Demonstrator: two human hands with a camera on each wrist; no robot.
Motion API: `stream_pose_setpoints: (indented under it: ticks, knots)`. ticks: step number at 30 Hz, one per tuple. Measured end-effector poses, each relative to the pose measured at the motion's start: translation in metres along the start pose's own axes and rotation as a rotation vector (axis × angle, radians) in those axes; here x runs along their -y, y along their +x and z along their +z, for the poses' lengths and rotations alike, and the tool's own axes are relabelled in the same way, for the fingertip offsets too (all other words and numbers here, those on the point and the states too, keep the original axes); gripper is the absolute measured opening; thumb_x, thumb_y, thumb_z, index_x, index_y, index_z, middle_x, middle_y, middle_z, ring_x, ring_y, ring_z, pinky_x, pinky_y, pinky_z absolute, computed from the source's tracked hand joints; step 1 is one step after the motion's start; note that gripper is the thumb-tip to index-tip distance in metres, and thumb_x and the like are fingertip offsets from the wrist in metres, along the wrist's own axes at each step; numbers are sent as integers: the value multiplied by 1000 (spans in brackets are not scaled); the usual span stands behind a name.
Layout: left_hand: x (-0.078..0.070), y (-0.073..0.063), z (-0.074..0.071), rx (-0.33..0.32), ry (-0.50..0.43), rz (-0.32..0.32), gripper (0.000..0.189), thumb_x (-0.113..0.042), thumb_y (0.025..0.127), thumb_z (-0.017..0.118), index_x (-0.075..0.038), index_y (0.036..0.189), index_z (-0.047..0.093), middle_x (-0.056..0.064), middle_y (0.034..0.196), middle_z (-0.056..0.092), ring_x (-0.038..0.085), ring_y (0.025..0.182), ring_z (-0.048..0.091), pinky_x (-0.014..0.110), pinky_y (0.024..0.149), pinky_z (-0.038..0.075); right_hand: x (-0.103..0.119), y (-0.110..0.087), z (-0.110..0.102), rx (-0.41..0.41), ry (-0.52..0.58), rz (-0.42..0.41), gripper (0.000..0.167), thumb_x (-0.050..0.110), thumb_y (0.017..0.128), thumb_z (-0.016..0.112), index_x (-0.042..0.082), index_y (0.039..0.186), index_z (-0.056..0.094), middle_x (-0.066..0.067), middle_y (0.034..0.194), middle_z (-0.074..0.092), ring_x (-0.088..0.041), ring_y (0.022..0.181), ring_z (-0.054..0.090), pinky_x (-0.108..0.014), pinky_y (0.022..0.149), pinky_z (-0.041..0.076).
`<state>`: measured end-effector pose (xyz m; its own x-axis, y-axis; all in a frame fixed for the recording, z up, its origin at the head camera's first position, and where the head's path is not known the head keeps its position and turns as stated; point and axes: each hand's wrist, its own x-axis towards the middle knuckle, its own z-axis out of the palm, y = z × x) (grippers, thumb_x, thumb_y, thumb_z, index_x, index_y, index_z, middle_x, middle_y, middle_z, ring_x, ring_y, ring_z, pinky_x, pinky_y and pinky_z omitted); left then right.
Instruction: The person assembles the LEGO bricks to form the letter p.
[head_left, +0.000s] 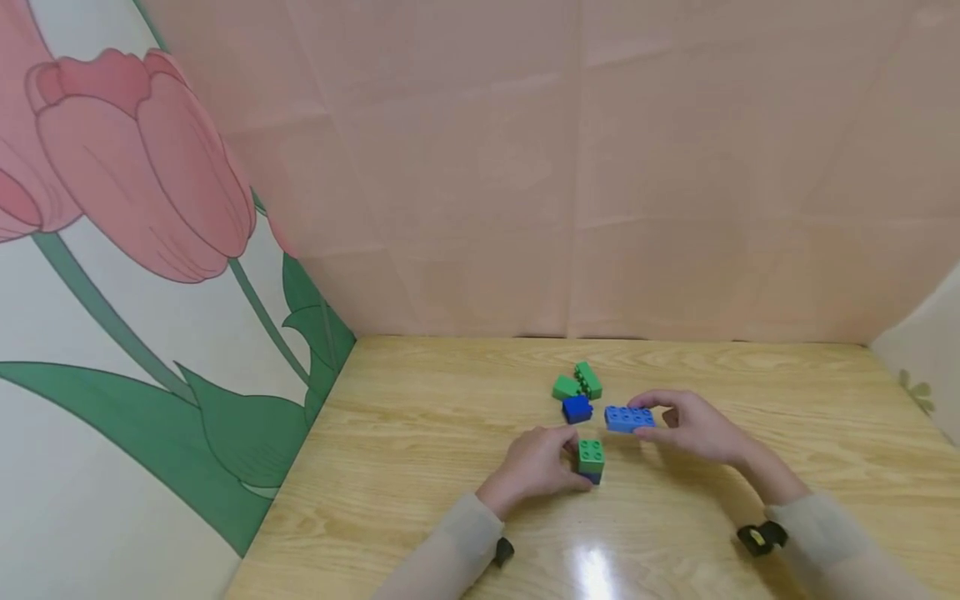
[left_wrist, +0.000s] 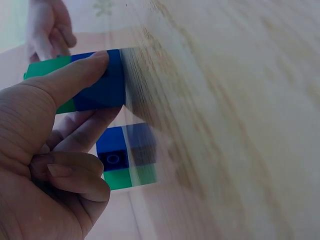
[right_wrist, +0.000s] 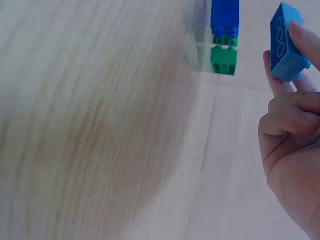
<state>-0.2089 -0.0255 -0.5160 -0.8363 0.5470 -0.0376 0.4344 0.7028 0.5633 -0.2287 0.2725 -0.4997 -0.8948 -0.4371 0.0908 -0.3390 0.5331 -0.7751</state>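
Note:
My left hand (head_left: 534,463) grips a short stack between thumb and fingers, a green brick (head_left: 590,455) on top of a dark blue brick (left_wrist: 102,82). In the left wrist view the thumb lies along the side of the stack, whose blue end is down at the tabletop. To the right, my right hand (head_left: 693,425) pinches a lighter blue eight-stud brick (head_left: 628,418) by its right end. The right wrist view shows that brick (right_wrist: 287,42) held above the table, with round hollows on its underside facing the camera.
Behind the hands on the wooden table (head_left: 420,417) lie a dark blue brick (head_left: 577,409) and two green bricks, one flat (head_left: 566,387) and one on its side (head_left: 588,379). A pink-covered wall (head_left: 465,208) rises at the back, a tulip-patterned panel (head_left: 135,250) at the left.

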Motion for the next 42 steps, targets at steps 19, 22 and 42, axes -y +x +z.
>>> stream_pose_setpoints:
  ticks: [19,22,42]
  knots:
    - [3,3,4,-6,-3,12,38,-43,77,93,-29,94,62,-23,94,65,-3,81,57,21,71,47,39,-16,17,-59,-4,-155,38,22,90,83,19,126,71,6,68,48,-1,53,36,-24,44,37]
    - [3,3,3,-5,-9,14,38,-43,78,93,-29,94,62,-23,94,65,-3,81,57,21,71,47,45,-17,20,-67,-5,-175,37,22,90,83,19,125,72,9,70,50,-1,53,36,-24,44,37]
    - [1,3,3,-9,-6,0,40,-43,78,93,-31,106,68,-25,98,66,-3,89,60,23,80,48,43,-19,38,-79,-23,-264,37,22,89,84,21,123,72,12,84,59,-3,57,39,-23,47,38]
